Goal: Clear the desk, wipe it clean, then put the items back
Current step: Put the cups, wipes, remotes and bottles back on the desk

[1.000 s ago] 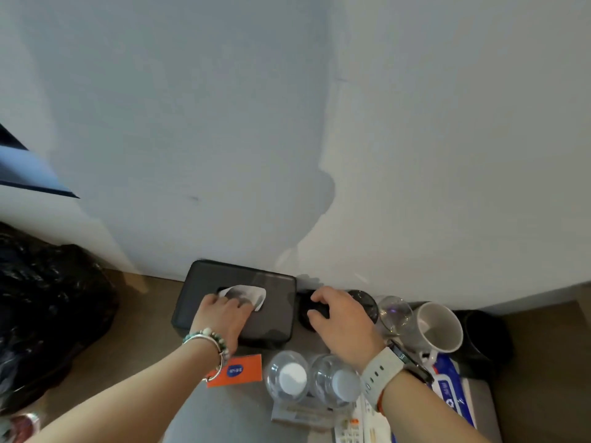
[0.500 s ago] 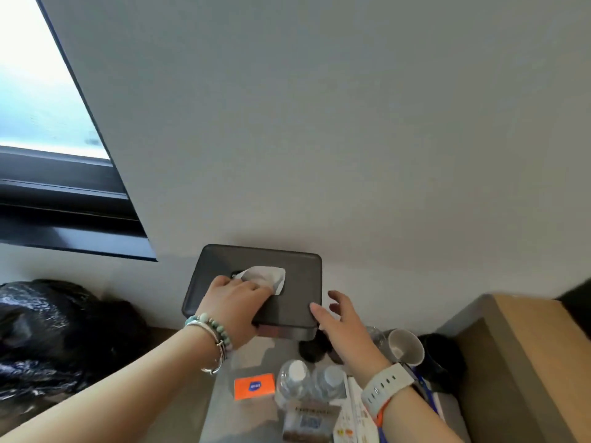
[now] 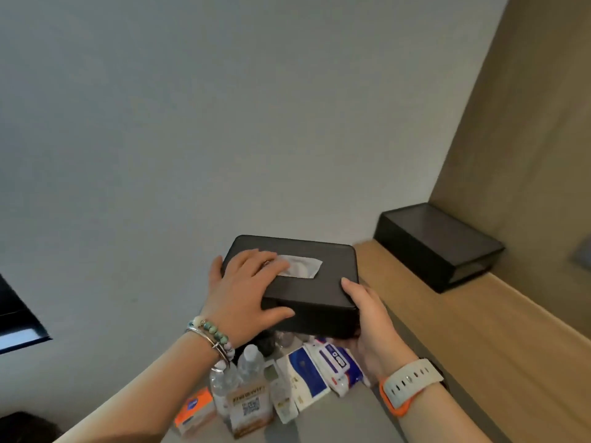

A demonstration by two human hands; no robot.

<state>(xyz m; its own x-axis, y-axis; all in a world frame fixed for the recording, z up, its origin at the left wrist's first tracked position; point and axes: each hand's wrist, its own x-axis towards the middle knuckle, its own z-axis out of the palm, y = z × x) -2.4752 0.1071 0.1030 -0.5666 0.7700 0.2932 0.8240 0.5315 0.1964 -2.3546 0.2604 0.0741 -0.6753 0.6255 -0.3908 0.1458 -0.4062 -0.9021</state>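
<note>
A black tissue box with a white tissue poking from its top slot is held in the air above the grey desk. My left hand lies over its top left corner, thumb on the front face. My right hand cups its right end from below. Under the box on the desk stand two clear water bottles, a wooden QR-code sign, an orange card, and white-and-blue packets.
A wooden ledge runs along the right, with a black open-fronted box on it against a tan wall panel. A grey wall fills the back. A dark window corner shows at left. A dark object sits behind the bottles.
The tissue box has been lifted off the desk and carried up and to the right. My right hand left the black object and took hold of the box's right end.
</note>
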